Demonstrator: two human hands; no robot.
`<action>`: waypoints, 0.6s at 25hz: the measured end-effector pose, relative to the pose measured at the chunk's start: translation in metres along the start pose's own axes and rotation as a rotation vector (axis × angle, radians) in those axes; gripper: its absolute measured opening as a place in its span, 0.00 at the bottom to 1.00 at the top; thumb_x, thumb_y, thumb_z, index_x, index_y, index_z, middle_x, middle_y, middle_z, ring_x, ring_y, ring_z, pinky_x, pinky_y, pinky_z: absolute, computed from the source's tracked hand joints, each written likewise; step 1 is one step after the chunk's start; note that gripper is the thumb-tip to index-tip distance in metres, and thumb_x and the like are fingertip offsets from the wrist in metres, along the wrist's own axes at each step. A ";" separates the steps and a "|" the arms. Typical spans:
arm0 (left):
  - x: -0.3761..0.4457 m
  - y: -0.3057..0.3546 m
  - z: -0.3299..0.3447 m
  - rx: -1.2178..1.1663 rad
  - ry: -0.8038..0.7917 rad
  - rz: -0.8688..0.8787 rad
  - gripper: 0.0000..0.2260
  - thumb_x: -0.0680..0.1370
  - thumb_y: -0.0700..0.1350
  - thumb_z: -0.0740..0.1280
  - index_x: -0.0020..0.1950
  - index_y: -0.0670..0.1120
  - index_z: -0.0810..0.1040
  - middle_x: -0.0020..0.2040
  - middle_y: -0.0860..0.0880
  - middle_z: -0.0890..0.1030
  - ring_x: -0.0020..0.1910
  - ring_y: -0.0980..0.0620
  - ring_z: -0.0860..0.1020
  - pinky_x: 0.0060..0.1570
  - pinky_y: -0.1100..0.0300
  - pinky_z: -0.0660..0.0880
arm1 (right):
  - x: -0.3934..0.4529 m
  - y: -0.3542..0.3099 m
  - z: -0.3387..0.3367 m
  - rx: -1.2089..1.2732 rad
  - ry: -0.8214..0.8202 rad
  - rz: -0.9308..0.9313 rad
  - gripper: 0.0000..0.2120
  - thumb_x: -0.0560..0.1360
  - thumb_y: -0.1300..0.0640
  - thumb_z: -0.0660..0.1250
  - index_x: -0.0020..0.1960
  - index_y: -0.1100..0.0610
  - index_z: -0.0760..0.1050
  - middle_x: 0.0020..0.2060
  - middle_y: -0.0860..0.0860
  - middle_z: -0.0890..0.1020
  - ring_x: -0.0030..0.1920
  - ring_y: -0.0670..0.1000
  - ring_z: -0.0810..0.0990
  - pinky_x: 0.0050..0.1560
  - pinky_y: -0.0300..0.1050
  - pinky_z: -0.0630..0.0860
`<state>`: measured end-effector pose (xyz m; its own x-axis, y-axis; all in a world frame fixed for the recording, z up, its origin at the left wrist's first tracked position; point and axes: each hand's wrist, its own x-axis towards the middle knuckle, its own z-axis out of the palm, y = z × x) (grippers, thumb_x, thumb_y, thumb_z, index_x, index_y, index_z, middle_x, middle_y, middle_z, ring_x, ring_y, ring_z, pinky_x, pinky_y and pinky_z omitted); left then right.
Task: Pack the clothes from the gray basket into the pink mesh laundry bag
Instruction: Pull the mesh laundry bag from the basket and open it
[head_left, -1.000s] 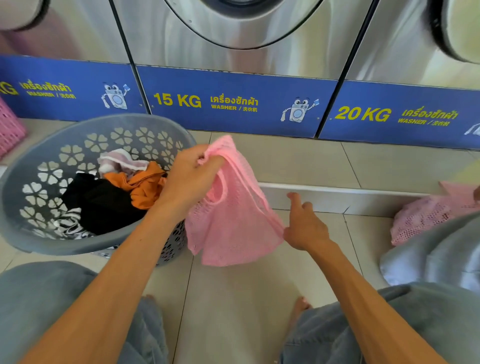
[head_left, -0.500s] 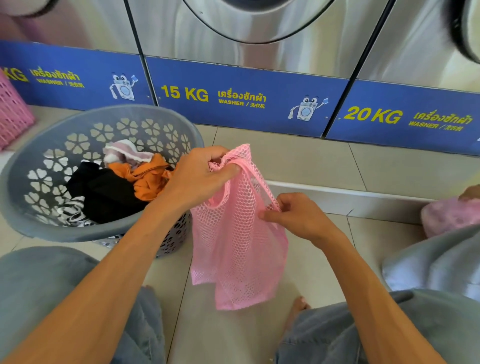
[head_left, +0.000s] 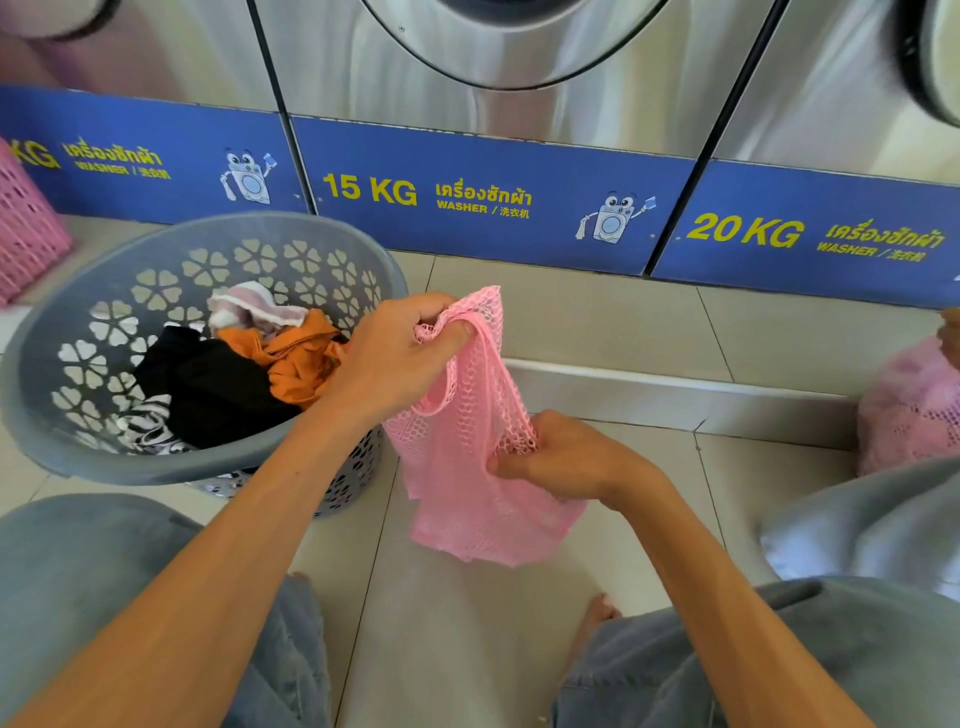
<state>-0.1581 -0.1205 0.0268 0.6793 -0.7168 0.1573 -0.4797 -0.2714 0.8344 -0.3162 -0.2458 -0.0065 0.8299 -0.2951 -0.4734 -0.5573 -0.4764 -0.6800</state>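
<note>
The pink mesh laundry bag (head_left: 467, 488) hangs limp between my hands above the tiled floor. My left hand (head_left: 395, 358) pinches its top edge. Lower down, my right hand (head_left: 561, 462) grips the mesh at the bag's right side. To the left stands the gray basket (head_left: 78, 452) with flower-shaped holes. Inside it lie an orange garment (head_left: 296, 358), a black garment (head_left: 218, 389), a white and pink piece (head_left: 254, 309) and a black-and-white striped piece (head_left: 148, 423).
Steel washers with blue panels (head_left: 467, 192) line the back, above a raised tiled step (head_left: 649, 384). A pink basket (head_left: 26, 228) sits at the far left. Another filled pink mesh bag (head_left: 909, 410) lies at the right edge. My knees frame the bottom.
My right hand went from pointing beside the bag to gripping its mesh, then slid lower. The left hand stayed on the top edge, and the bag now hangs straighter.
</note>
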 end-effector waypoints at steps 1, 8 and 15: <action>0.000 -0.001 0.000 0.002 0.001 0.000 0.07 0.78 0.51 0.66 0.50 0.52 0.83 0.44 0.53 0.84 0.46 0.51 0.82 0.52 0.45 0.78 | 0.000 0.000 0.000 -0.024 0.029 -0.001 0.06 0.77 0.49 0.69 0.48 0.50 0.82 0.43 0.48 0.84 0.43 0.49 0.83 0.43 0.43 0.79; 0.001 -0.003 0.000 0.011 -0.045 -0.048 0.08 0.77 0.54 0.68 0.53 0.56 0.83 0.47 0.58 0.84 0.49 0.57 0.81 0.51 0.53 0.77 | -0.010 -0.001 -0.017 -0.091 0.384 -0.072 0.12 0.73 0.48 0.74 0.45 0.58 0.84 0.41 0.53 0.87 0.42 0.53 0.85 0.45 0.52 0.81; -0.002 -0.010 0.019 0.139 -0.113 -0.053 0.14 0.76 0.47 0.70 0.62 0.52 0.79 0.56 0.53 0.78 0.54 0.55 0.77 0.55 0.59 0.74 | -0.010 -0.010 -0.009 0.384 0.345 -0.045 0.04 0.71 0.60 0.72 0.46 0.55 0.83 0.38 0.54 0.87 0.37 0.56 0.86 0.43 0.49 0.82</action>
<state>-0.1653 -0.1288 0.0084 0.6425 -0.7647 0.0485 -0.5226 -0.3911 0.7575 -0.3183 -0.2452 0.0102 0.7770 -0.5682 -0.2710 -0.4361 -0.1753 -0.8827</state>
